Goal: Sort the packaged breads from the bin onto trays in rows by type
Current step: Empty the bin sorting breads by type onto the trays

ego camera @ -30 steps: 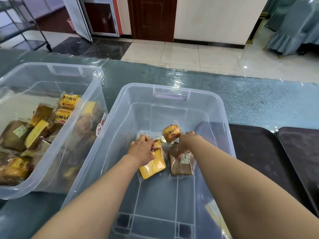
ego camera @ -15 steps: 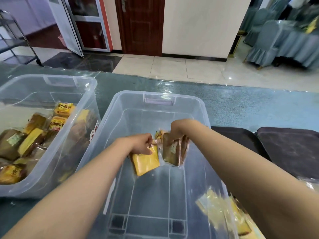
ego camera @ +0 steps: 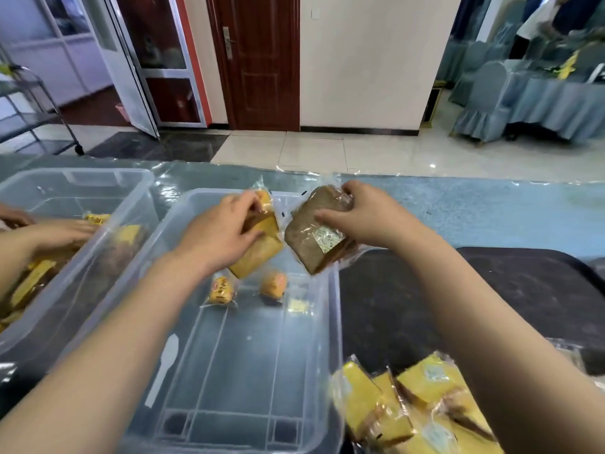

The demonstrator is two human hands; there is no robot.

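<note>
Left hand (ego camera: 216,237): gripping yellow cake packet (ego camera: 258,250), above clear bin (ego camera: 332,322).
Right hand (ego camera: 366,217): gripping brown bread packet (ego camera: 311,237), at 3 o'clock of yellow one.
Bin floor: two small buns (ego camera: 222,290).

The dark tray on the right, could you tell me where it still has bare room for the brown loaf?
The tray is bare from its far edge down to the yellow packs crowding its near end. The right hand holds the brown loaf beside the bin.
</note>
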